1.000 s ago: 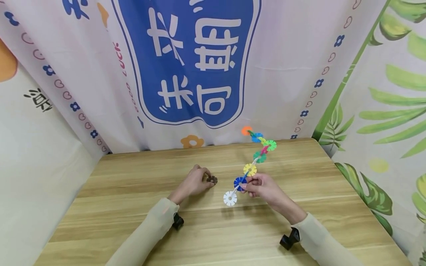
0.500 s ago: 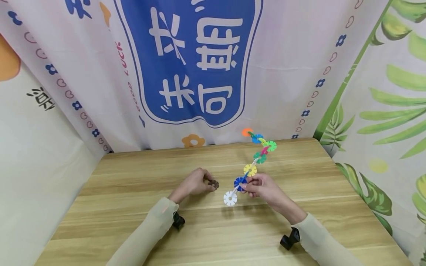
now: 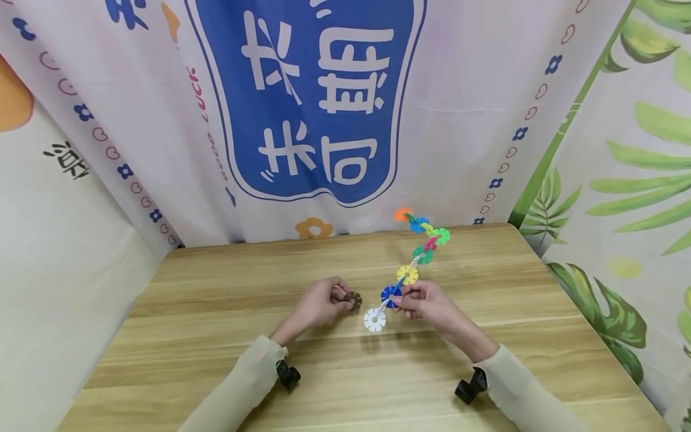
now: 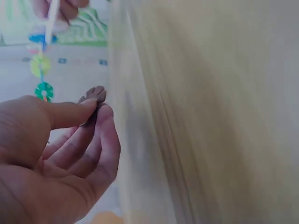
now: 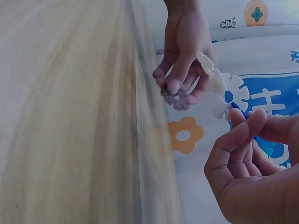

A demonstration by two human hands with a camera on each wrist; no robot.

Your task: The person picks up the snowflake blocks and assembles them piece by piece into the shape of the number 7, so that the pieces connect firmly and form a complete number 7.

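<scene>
My left hand (image 3: 323,303) pinches a brown notched disc (image 3: 353,301) between thumb and fingers; the left wrist view shows the brown disc (image 4: 96,94) at the fingertips. To its right, my right hand (image 3: 432,306) pinches a dark blue notched disc (image 3: 390,296), part of a chain of slotted discs. At the chain's near end is a white disc (image 3: 375,320), a short gap from the brown one. Beyond the fingers the chain runs through a yellow disc (image 3: 407,275), a teal disc (image 3: 423,255) and a green disc (image 3: 441,236) to an orange disc (image 3: 403,214).
Both hands are over a wood-grain table (image 3: 216,336). A printed curtain (image 3: 459,150) hangs along its back edge, with a leaf-patterned cloth (image 3: 637,240) on the right. Black wrist cameras sit at both sleeves.
The left hand has moved slightly right and nearer with the brown disc, closer to the white disc. The right hand and chain have hardly moved.
</scene>
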